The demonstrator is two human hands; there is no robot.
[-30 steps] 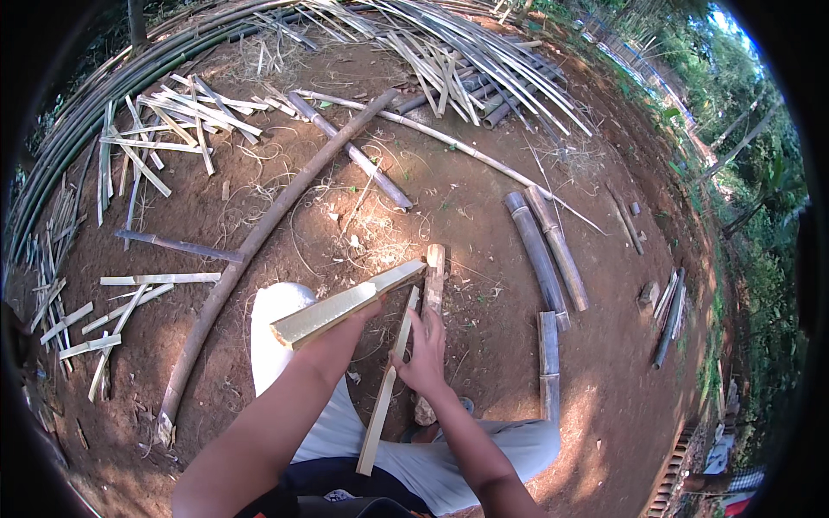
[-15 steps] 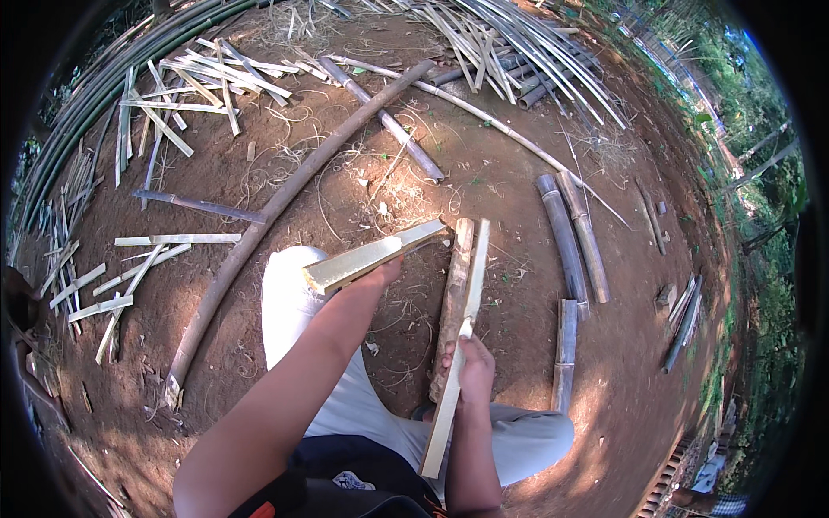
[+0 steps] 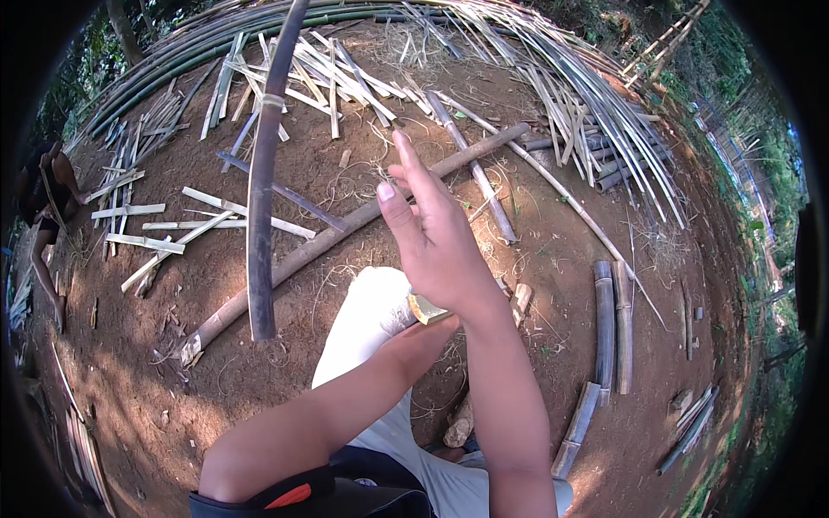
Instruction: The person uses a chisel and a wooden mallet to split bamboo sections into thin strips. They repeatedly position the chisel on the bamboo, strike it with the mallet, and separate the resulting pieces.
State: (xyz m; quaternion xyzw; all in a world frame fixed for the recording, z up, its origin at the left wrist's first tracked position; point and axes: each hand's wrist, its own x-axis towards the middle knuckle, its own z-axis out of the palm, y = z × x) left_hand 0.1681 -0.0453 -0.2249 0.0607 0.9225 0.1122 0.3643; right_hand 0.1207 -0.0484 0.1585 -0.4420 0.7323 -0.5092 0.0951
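My right hand (image 3: 436, 233) is raised at the middle with its fingers stretched out and nothing in it. Left of it, apart from the hand, a dark-skinned split bamboo strip (image 3: 261, 190) appears to be in the air, slanting up to the top edge. My left hand (image 3: 440, 331) is mostly hidden behind my right forearm. The pale end of a split bamboo piece (image 3: 425, 309) sticks out beside it, over my knee; the fingers around it are hidden. Beneath my arms, a short wooden log (image 3: 461, 423) lies on the ground.
A long pole (image 3: 371, 207) crosses the dirt ahead. Pale bamboo strips (image 3: 207, 216) lie scattered at left, with bigger heaps (image 3: 596, 121) at the back. Dark bamboo sections (image 3: 603, 328) lie at right. Another person (image 3: 52, 190) is at the far left edge.
My right hand has let go of its bamboo strip and moved up and left, crossing over my left arm. The strip is now left of it. The view has turned left.
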